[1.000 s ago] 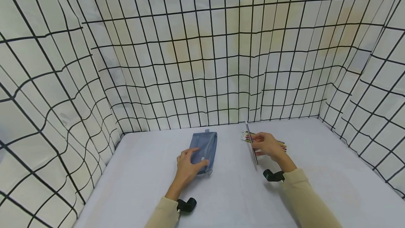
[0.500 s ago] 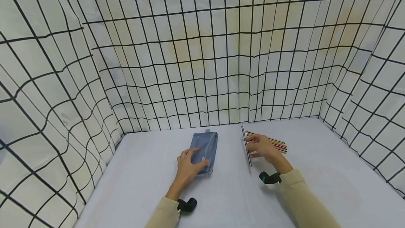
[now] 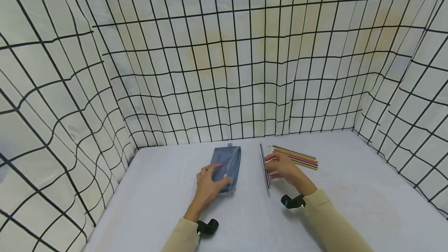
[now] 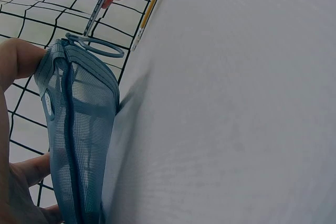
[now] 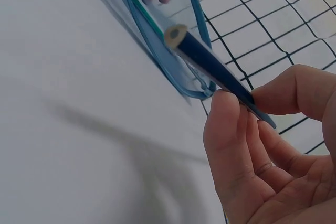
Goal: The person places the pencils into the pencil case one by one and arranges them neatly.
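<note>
A blue mesh zip pouch [image 3: 227, 158] is held up by my left hand [image 3: 205, 185], with the thumb and fingers spread across its sides. In the left wrist view its zipper [image 4: 68, 108] runs lengthwise and a loop [image 4: 105, 50] sticks out at the end. My right hand [image 3: 285, 169] pinches a dark blue pencil [image 5: 210, 61] between thumb and fingertips. The pencil's flat, unsharpened end points toward the right wrist camera. A thin green strip [image 5: 147, 17] shows within the pouch's outline there. A gap separates pencil and pouch in the head view.
Several yellow, red and dark pencils [image 3: 297, 156] lie side by side on the white table [image 3: 252, 221], just beyond my right hand. A white backdrop with a black grid [image 3: 224, 69] rises behind and at both sides.
My right hand has moved left with the pencil, away from the pencils on the table and closer to the pouch. My left hand and the pouch have stayed in place.
</note>
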Demonstrator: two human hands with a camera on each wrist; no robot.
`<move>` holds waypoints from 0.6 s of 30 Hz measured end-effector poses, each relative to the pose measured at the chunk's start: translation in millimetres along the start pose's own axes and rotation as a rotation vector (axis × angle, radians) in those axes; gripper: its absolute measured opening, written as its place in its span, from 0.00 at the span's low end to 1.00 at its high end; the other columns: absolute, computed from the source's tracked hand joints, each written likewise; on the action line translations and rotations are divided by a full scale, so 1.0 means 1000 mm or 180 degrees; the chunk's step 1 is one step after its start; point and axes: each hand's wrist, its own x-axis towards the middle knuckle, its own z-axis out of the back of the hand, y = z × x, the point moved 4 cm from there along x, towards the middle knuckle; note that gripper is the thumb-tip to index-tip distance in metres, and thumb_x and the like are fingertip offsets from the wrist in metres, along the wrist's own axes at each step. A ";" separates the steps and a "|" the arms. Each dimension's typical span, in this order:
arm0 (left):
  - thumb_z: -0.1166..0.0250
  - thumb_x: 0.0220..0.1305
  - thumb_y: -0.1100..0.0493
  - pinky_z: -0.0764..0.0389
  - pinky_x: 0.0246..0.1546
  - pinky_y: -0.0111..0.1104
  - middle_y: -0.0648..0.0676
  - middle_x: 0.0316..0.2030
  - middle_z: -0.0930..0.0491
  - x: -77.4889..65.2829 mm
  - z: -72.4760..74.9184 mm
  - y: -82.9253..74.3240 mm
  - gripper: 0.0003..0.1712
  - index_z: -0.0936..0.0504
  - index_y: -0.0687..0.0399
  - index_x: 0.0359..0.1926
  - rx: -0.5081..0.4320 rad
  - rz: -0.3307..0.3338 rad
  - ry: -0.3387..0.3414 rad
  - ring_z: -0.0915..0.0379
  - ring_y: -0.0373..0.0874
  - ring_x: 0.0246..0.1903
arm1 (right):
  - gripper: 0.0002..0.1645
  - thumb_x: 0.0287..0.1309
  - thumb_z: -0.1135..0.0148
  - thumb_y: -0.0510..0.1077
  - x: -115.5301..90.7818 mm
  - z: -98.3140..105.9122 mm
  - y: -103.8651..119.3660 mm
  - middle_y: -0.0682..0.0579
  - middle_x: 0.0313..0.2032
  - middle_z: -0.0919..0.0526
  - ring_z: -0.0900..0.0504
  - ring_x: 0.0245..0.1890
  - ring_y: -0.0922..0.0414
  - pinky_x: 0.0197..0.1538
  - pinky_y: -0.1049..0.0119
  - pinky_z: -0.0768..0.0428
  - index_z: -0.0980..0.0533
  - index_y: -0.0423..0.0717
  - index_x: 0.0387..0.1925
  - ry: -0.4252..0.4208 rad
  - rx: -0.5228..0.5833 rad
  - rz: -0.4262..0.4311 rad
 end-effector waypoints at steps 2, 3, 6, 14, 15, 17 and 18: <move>0.29 0.55 0.36 0.33 0.64 0.63 0.63 0.72 0.36 0.001 0.000 0.000 0.41 0.24 0.46 0.68 0.0003 0.0011 0.0006 0.45 0.62 0.70 | 0.20 0.62 0.38 0.34 0.001 -0.005 -0.001 0.43 0.41 0.17 0.17 0.37 0.53 0.39 0.60 0.13 0.26 0.35 0.56 -0.0001 0.0006 -0.0015; 0.29 0.55 0.36 0.33 0.64 0.62 0.63 0.72 0.36 0.001 -0.001 0.000 0.41 0.25 0.45 0.68 0.0008 0.0017 0.0008 0.45 0.62 0.70 | 0.20 0.62 0.38 0.34 0.001 -0.007 -0.002 0.43 0.41 0.17 0.17 0.37 0.53 0.38 0.60 0.13 0.26 0.34 0.56 0.0002 0.0016 -0.0021; 0.29 0.55 0.36 0.33 0.64 0.63 0.63 0.72 0.36 0.002 -0.001 0.000 0.41 0.25 0.46 0.68 0.0018 0.0008 0.0008 0.45 0.63 0.70 | 0.21 0.61 0.38 0.32 0.001 -0.015 -0.003 0.43 0.40 0.18 0.18 0.36 0.53 0.38 0.60 0.13 0.26 0.34 0.56 0.0055 0.0031 -0.0024; 0.28 0.56 0.37 0.32 0.64 0.63 0.63 0.72 0.36 0.001 -0.001 0.000 0.41 0.25 0.47 0.68 0.0022 0.0016 -0.0012 0.44 0.63 0.70 | 0.20 0.59 0.38 0.32 0.003 -0.029 -0.006 0.44 0.39 0.18 0.19 0.33 0.54 0.37 0.61 0.13 0.26 0.35 0.54 0.0173 0.0101 -0.0048; 0.28 0.55 0.37 0.32 0.64 0.63 0.63 0.72 0.36 0.001 -0.001 0.001 0.41 0.25 0.46 0.68 0.0033 0.0017 -0.0007 0.44 0.63 0.70 | 0.20 0.60 0.38 0.32 0.003 -0.030 -0.006 0.44 0.39 0.18 0.19 0.33 0.54 0.36 0.61 0.13 0.26 0.34 0.54 0.0183 0.0099 -0.0050; 0.29 0.56 0.37 0.33 0.64 0.63 0.63 0.72 0.36 0.001 -0.001 0.000 0.41 0.25 0.47 0.68 0.0043 0.0010 -0.0006 0.44 0.63 0.70 | 0.20 0.60 0.38 0.32 0.002 -0.033 -0.006 0.44 0.40 0.18 0.18 0.34 0.54 0.37 0.61 0.13 0.25 0.34 0.55 0.0205 0.0109 -0.0054; 0.29 0.56 0.37 0.32 0.63 0.64 0.63 0.72 0.36 0.001 -0.001 0.000 0.41 0.25 0.47 0.68 0.0055 -0.0006 -0.0008 0.44 0.63 0.70 | 0.21 0.60 0.38 0.32 0.002 -0.034 -0.005 0.44 0.40 0.18 0.18 0.35 0.53 0.37 0.61 0.13 0.25 0.33 0.55 0.0220 0.0112 -0.0049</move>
